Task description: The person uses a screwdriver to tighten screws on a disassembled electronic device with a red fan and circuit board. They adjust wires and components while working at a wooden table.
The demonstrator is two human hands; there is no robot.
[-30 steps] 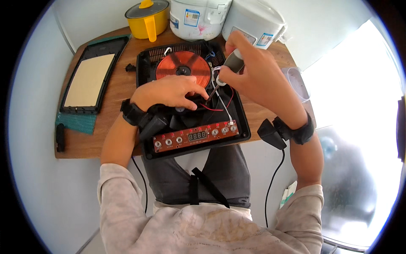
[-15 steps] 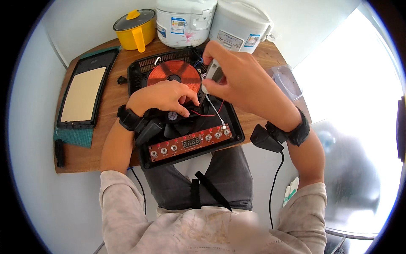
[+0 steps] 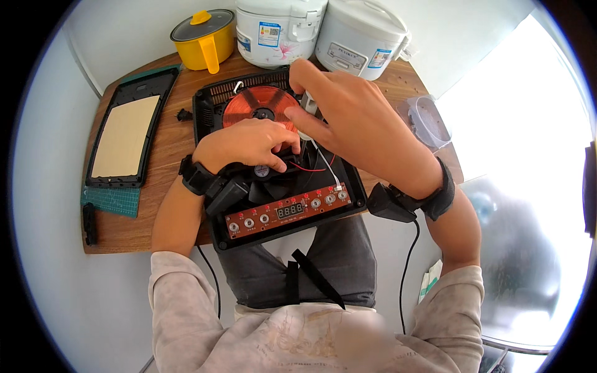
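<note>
While left grip [image 3: 252, 146] unclear, right grip [image 3: 351, 110] around screwdriver [image 3: 308, 103], above black casing [image 3: 355, 188] with copper coil [image 3: 250, 104] inside.

Tabletop [image 3: 168, 214]: appliance base [image 3: 352, 194] at centre, circuit board [image 3: 255, 221] along its near edge, coil [image 3: 252, 104] behind board; left, panel [image 3: 127, 138] atop mat [image 3: 119, 201]; rear, saucepan [image 3: 198, 51] left of two rice cookers [image 3: 277, 55]; right, tub [image 3: 432, 134].

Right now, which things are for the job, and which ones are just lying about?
Seem part of the job:
screwdriver at the right hand
opened black appliance under the left hand
copper coil
button board
maybe the black-framed panel

Seem just lying about:
yellow pot
two rice cookers
clear tub
green mat
</note>
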